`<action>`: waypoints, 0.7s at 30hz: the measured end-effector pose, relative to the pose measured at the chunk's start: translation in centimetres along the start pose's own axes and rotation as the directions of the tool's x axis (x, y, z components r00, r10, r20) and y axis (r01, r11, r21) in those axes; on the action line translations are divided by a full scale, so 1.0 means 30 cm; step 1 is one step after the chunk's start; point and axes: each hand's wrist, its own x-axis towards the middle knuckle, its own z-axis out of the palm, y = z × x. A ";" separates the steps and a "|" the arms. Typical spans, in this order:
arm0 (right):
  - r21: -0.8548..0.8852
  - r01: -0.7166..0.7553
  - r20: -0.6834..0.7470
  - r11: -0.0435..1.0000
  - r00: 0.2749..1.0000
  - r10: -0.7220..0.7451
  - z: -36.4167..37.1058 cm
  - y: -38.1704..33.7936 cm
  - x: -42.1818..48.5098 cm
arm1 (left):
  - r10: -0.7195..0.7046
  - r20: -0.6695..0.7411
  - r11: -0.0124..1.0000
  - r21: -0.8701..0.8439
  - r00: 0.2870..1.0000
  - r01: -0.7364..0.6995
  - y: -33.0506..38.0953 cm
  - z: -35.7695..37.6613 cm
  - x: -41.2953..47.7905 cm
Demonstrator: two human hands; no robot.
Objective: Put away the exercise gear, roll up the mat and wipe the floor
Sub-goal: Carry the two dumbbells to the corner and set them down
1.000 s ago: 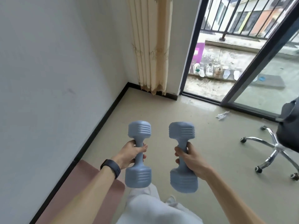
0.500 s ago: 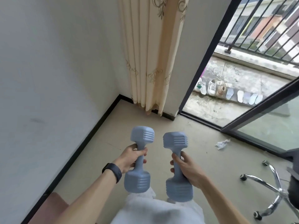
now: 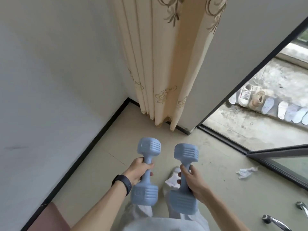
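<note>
Beside the pink mat (image 3: 51,219), the left hand (image 3: 138,170) is gripping the left dumbbell (image 3: 144,195) and the right hand (image 3: 191,180) the right dumbbell (image 3: 186,153), both upright in mid-air. A loosening grip risks dropping one onto the socked foot (image 3: 172,180), short of the curtain (image 3: 160,72) corner.

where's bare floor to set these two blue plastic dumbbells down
Bare beige floor lies in the corner ahead, between the black skirting board and the cream patterned curtain. Crowded: crumpled white paper at right, pink mat lower left.
</note>
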 end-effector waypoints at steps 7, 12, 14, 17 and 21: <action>-0.014 -0.145 -0.040 0.989 0.989 0.145 -0.142 -0.021 0.438 | -0.121 -0.027 0.985 0.118 0.992 0.124 0.082 0.154 0.441; 0.020 -0.197 -0.095 0.980 0.976 0.198 -0.204 0.078 0.758 | -0.189 0.012 0.964 0.194 0.982 0.183 0.041 0.240 0.821; 0.024 -0.205 -0.112 0.978 0.972 0.207 -0.215 0.141 0.893 | -0.176 0.000 0.962 0.212 0.984 0.172 0.008 0.270 0.975; 0.022 -0.198 -0.125 0.980 0.972 0.199 -0.239 0.257 1.120 | -0.150 0.003 0.950 0.276 0.989 0.144 -0.062 0.313 1.213; -0.029 -0.165 -0.146 0.986 0.976 0.159 -0.258 0.412 1.390 | -0.136 0.025 0.905 0.411 0.990 0.114 -0.150 0.352 1.494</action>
